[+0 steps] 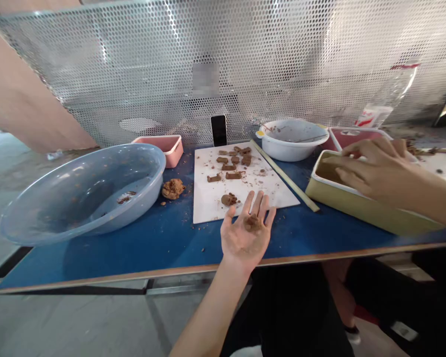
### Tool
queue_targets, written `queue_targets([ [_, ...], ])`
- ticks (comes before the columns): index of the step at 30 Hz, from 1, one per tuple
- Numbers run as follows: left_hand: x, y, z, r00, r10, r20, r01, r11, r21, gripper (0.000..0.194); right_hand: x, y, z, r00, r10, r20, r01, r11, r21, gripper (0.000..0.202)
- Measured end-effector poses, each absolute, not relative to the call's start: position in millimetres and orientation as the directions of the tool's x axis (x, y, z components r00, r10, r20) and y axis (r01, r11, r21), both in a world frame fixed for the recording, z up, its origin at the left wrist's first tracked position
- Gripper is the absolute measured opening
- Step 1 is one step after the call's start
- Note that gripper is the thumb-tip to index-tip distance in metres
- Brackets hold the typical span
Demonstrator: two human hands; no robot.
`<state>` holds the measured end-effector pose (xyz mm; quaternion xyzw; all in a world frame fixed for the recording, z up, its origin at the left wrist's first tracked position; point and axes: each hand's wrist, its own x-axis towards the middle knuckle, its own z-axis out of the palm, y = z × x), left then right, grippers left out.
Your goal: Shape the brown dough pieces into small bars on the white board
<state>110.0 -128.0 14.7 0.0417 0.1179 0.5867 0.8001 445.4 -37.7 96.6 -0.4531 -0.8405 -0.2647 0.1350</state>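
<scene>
My left hand (245,235) is held palm up before the near edge of a white board (208,208), fingers stretched out. A small lump of brown clay (251,222) lies loose on it at the base of the fingers. Just beyond the fingertips, a rounded clay piece (229,199) rests on the board. Farther back sit several small shaped clay pieces (233,175), some like short bars with raised ends. Over a yellow-green box (357,206) at the right is my right hand (375,166), fingers bent and apart. Nothing shows in it; much of the box's inside is hidden.
A big blue basin (96,223) stands left, beside a rough clay lump (173,189) and a pink box (174,151). A pale stick (284,176) lies along the board. Behind are a phone (219,131), a white basin (293,148), a pink container (357,136) and a bottle (388,94).
</scene>
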Motion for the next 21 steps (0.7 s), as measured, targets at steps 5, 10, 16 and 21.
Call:
queue_targets([
  [5,110,-130,19,0.325,0.936,-0.134,-0.927,0.344,0.148,0.073,387,-81,84,-0.829,0.42,0.37,0.547,0.75,0.373,0.047],
  [10,109,-132,20,0.293,0.951,-0.095,-0.935,0.306,0.177,0.07,334,-112,69,-0.704,0.546,0.455,0.6,0.799,-0.03,0.045],
  [16,109,-133,26,0.241,0.965,-0.106,-0.942,0.259,0.212,0.068,298,-149,50,-0.598,0.711,0.371,0.648,0.701,-0.298,0.063],
  [21,109,-133,29,0.235,0.96,-0.154,-0.943,0.263,0.202,0.067,285,-159,42,-0.567,0.737,0.368,0.671,0.672,-0.313,0.067],
])
